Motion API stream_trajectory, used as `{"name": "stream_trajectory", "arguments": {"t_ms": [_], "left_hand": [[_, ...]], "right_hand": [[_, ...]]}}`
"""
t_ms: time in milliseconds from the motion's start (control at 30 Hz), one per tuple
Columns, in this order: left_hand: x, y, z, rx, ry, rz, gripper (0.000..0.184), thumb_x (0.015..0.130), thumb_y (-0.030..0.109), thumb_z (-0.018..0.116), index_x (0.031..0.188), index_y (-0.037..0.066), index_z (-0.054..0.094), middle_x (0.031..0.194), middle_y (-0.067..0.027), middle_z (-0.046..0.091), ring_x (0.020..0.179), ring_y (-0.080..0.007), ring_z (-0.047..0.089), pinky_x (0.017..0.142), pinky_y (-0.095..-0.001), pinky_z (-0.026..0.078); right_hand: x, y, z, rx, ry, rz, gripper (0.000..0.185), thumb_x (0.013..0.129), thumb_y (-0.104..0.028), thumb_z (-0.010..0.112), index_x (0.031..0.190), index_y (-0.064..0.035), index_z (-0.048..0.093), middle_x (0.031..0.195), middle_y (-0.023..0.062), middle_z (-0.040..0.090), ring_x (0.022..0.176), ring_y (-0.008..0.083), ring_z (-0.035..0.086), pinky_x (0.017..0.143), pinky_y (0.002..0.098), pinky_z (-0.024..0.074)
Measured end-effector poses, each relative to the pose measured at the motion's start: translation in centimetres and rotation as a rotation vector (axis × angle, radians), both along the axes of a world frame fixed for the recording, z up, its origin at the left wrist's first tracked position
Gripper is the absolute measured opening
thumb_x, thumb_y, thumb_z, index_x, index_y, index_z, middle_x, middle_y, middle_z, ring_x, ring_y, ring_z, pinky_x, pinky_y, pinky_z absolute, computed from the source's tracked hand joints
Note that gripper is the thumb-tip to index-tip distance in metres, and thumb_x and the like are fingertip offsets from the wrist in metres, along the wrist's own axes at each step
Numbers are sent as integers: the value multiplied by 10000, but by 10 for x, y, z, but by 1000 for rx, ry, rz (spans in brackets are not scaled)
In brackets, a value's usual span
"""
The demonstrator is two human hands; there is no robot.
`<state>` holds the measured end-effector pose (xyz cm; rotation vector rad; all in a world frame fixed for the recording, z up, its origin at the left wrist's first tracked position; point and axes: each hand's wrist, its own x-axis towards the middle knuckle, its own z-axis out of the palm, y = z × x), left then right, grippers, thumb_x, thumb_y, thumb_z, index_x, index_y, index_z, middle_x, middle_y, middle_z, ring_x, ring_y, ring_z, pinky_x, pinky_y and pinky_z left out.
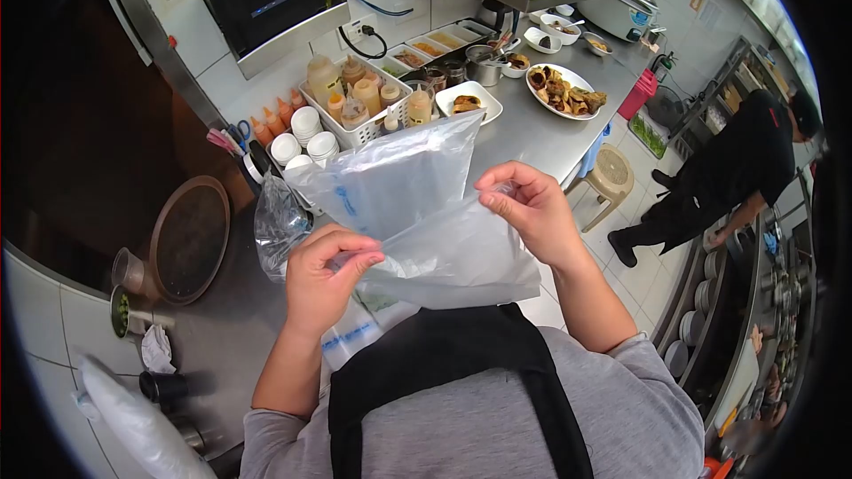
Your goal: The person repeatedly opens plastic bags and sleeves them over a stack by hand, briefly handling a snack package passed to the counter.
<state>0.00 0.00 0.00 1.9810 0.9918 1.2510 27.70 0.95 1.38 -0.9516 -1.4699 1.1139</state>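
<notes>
A translucent plastic bag [461,253] is stretched between my two hands in front of my black apron. My left hand [328,266] pinches its near left edge between thumb and fingers. At the upper right corner, my right hand [525,208] grips the film the same way. Behind it stands another stack of clear plastic bags [390,182] with blue print. A crumpled clear bag [280,222] sits just left of my left hand. Under my left wrist, more plastic with blue print [351,337] shows in part.
A white basket of sauce bottles [362,131], stacked white cups [306,124] and a white dish with food [468,105] stand on the steel counter. Further right is a plate of browned food [564,91]. A round brown tray [189,239] lies left. A person in black [728,168] bends at the right.
</notes>
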Motion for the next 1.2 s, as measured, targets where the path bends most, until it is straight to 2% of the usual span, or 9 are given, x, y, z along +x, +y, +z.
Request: {"name": "stream_trajectory", "arguments": {"t_ms": [67, 167, 300, 600, 800, 967, 1100, 1167, 1200], "left_hand": [[2, -3, 1, 0, -15, 40, 81, 898, 61, 619, 898, 2, 675, 814, -54, 672, 638, -102, 593, 597, -215, 460], [0, -4, -11, -250, -217, 73, 74, 896, 44, 613, 907, -1, 671, 800, -50, 672, 667, -79, 597, 577, -206, 460], [-1, -4, -8, -283, -145, 57, 78, 901, 36, 600, 913, -6, 665, 796, -45, 673, 731, -71, 624, 582, -200, 479], [2, 2, -18, -280, -325, -14, 118, 824, -33, 671, 933, 11, 661, 840, -48, 669, 780, -84, 626, 700, -204, 478], [5, 2, -13, -225, -262, -26, 117, 839, -1, 671, 953, 15, 653, 780, -21, 633, 714, -59, 584, 646, -199, 450], [4, 3, -18, -277, -251, 33, 74, 877, 86, 659, 932, 38, 646, 718, 21, 587, 627, -37, 501, 558, -193, 385], [-1, 3, -18, -352, -302, -59, 66, 885, 104, 653, 910, 44, 639, 683, 30, 552, 602, -36, 475, 546, -196, 372], [1, 2, -15, -212, -83, -158, 89, 910, 127, 624, 892, 40, 627, 658, 34, 516, 589, -39, 447, 546, -205, 366], [2, 3, -17, -212, -83, -157, 89, 910, 127, 624, 892, 40, 627, 658, 34, 516, 589, -39, 447, 546, -205, 366]], "right_hand": [[0, -2, 0, -45, 69, -35, 91, 917, -109, 613, 942, -23, 630, 836, -19, 622, 754, 50, 541, 712, 202, 444], [-2, 0, -12, -44, 0, -19, 75, 902, -105, 633, 923, -35, 650, 839, -9, 631, 746, 60, 551, 684, 206, 448], [-8, 0, -18, 97, -192, -85, 81, 902, -97, 631, 891, -19, 651, 840, 9, 640, 731, 68, 549, 674, 210, 447], [-17, 2, -16, 64, 91, -110, 24, 867, -33, 656, 865, -21, 635, 839, 16, 635, 763, 80, 574, 732, 239, 470], [-21, 1, -20, 114, -35, -118, 92, 863, -70, 671, 813, -21, 610, 749, 10, 611, 722, 87, 557, 661, 239, 456], [-22, 3, -19, 378, -465, -229, 224, 899, -159, 632, 746, 1, 598, 679, 55, 579, 688, 138, 554, 607, 275, 434], [-28, 5, -23, 391, -429, -246, 265, 919, -167, 607, 718, 4, 592, 670, 41, 584, 675, 139, 540, 618, 288, 436], [-37, 6, -20, 203, 24, -206, 312, 965, -208, 538, 730, -6, 577, 664, 25, 583, 651, 124, 502, 629, 286, 425], [-34, 6, -22, 203, 24, -206, 312, 965, -208, 538, 730, -6, 577, 664, 25, 583, 651, 124, 502, 629, 286, 425]]}}
